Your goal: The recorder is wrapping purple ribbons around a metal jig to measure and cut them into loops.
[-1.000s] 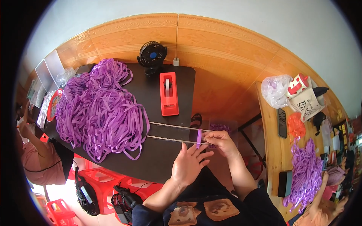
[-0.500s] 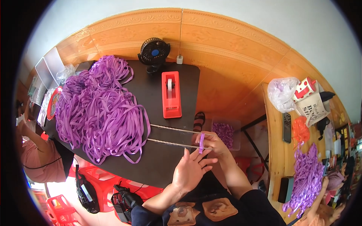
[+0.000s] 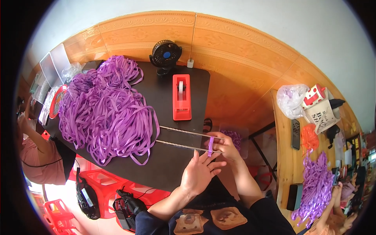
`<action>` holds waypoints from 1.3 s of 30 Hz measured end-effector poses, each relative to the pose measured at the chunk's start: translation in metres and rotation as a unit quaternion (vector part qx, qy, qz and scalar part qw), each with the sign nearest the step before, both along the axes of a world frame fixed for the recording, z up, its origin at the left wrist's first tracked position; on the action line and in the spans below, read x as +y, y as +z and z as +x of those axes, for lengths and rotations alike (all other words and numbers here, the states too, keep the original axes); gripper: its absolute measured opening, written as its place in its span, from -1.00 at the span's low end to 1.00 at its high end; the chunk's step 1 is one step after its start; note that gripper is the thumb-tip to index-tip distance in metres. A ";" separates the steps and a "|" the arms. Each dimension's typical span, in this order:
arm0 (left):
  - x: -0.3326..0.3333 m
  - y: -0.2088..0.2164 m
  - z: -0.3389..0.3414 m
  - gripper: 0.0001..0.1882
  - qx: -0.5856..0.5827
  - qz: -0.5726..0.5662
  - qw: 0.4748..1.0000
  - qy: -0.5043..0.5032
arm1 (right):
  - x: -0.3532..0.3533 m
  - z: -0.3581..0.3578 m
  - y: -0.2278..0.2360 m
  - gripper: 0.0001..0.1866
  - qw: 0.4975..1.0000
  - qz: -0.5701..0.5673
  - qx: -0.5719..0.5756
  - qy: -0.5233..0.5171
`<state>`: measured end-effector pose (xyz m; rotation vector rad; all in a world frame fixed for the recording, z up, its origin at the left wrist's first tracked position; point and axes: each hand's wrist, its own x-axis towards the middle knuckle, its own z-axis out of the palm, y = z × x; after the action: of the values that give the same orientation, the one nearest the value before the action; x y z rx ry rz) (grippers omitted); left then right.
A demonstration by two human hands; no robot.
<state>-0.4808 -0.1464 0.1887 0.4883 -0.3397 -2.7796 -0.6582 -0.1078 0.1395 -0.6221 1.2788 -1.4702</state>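
Observation:
Two thin metal rods [image 3: 184, 132] reach out from beside the heap of purple ribbon [image 3: 113, 105] toward my hands. Around their near ends runs a short band of purple ribbon [image 3: 210, 145], spanning both rods. My right hand [image 3: 228, 148] is closed on this band by the rod ends, its fingers bent and partly hidden behind it. Palm up, my left hand [image 3: 199, 171] lies just below the rods with its fingers stretched out. Its fingertips come close to the band's lower end; whether they touch it I cannot tell.
A red tape dispenser [image 3: 182, 107] and a black fan [image 3: 166, 55] stand on the dark table [image 3: 168, 168]. On the right, a wooden table [image 3: 282, 164] holds more purple ribbon [image 3: 316, 184], a phone [image 3: 295, 134] and bags. Other people sit at both sides, near red stools [image 3: 98, 188].
The whole view has shifted slightly. Both hands keep nearly the same pose at the rod ends, with the ribbon band still around the rods.

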 end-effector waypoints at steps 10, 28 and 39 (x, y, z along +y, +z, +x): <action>0.000 0.001 0.001 -0.24 0.002 -0.008 1.000 -0.001 | 0.005 0.009 0.030 -0.20 0.997 -0.035 -0.061 -0.039; 0.000 -0.001 0.000 -0.25 0.001 0.000 1.000 -0.002 | -0.002 0.012 0.014 -0.23 0.996 -0.033 -0.043 -0.073; 0.002 0.002 0.000 -0.20 0.005 -0.003 1.000 0.006 | 0.001 0.019 -0.007 -0.35 0.965 -0.091 -0.242 -0.047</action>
<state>-0.4808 -0.1448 0.1908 0.4731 -0.3403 -2.7672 -0.6393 -0.1070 0.1324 -0.2902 0.8061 -1.7030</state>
